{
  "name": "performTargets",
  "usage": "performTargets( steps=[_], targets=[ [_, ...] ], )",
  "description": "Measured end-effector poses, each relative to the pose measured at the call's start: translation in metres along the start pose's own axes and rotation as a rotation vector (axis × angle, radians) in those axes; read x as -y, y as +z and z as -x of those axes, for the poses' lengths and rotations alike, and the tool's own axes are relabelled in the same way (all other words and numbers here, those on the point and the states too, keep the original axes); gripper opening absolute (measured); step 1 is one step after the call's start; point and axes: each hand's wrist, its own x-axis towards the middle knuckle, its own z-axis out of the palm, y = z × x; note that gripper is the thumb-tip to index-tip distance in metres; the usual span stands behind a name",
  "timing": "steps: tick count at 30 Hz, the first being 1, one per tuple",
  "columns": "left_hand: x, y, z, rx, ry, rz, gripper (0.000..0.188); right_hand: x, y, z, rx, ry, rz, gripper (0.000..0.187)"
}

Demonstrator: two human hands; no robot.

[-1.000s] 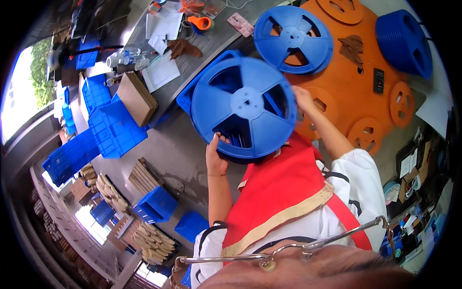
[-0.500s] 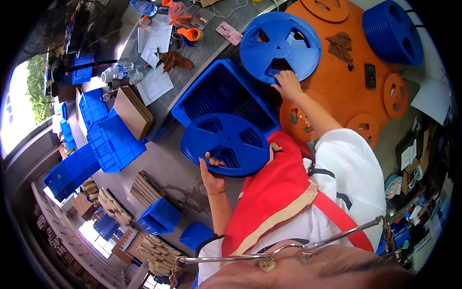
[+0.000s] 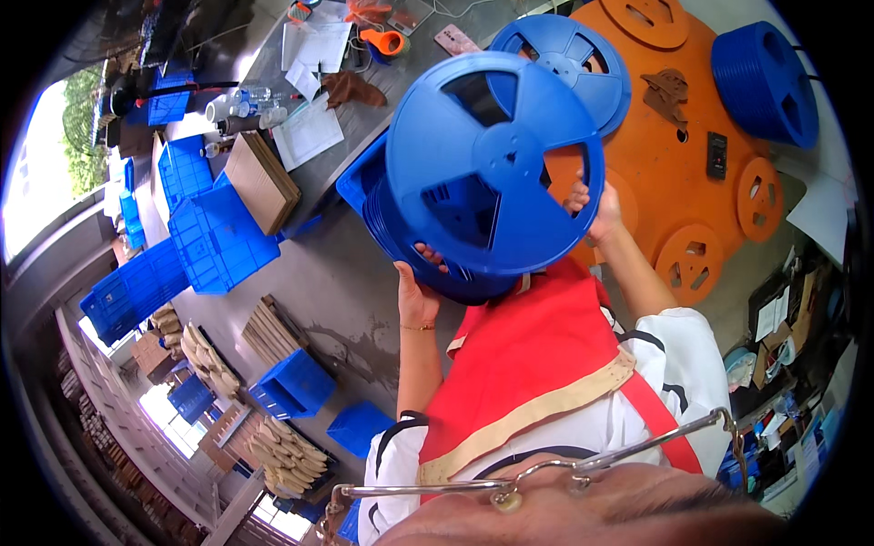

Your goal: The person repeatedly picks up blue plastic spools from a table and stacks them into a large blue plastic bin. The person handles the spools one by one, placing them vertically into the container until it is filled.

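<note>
My right hand [image 3: 596, 211] is closed on the rim of a blue plastic reel [image 3: 455, 150], with its fingers through a window-shaped cutout. The reel is tilted, above and in front of a stack of blue reels [image 3: 390, 227]. Under that stack my left hand [image 3: 420, 291] is closed around the near edge, fingers in a cutout and thumb outside. Behind the reels stands a blue bin [image 3: 350, 179], mostly covered by them. Another blue reel [image 3: 596, 94] lies on the orange round table [image 3: 655, 173], partly hidden by the held reel.
A tall stack of blue reels [image 3: 763, 86] stands at the table's far right. Brown gloves [image 3: 666, 96] and a black device [image 3: 716, 155] lie on the orange table. On the grey workbench are papers [image 3: 309, 132] and an orange tape dispenser [image 3: 384, 42]. Blue crates [image 3: 223, 241] stand at left.
My right hand has come back from the orange table, bringing a blue reel toward me over the stack. My left hand keeps its hold on the stack. The view has shifted slightly.
</note>
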Motion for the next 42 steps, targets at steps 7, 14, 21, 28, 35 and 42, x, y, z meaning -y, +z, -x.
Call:
performTargets(
  steps=[7,14,21,28,35,42],
  targets=[
    [-0.004,0.002,0.006,-0.092,-0.069,0.011,0.020,-0.035,-0.040,-0.058,-0.214,-0.081,0.883,0.035],
    [-0.009,0.014,0.018,-0.121,-0.087,-0.183,0.020,0.017,-0.025,-0.160,-0.405,-0.764,2.200,0.046],
    [-0.007,-0.006,0.029,-0.136,-0.033,-0.058,0.026,0.025,-0.010,-0.145,-0.180,-0.727,2.484,0.034],
    [-0.008,-0.010,0.017,-0.166,-0.040,-0.097,0.028,0.016,0.030,-0.059,-0.003,-1.233,1.087,0.033],
    [-0.012,-0.020,0.006,-0.068,-0.032,-0.004,0.031,0.019,0.012,-0.009,-0.112,-0.329,0.085,0.048],
    [-0.010,0.000,0.014,-0.076,0.068,0.022,0.049,-0.036,-0.005,-0.006,-0.070,0.081,0.122,0.041]
  ],
)
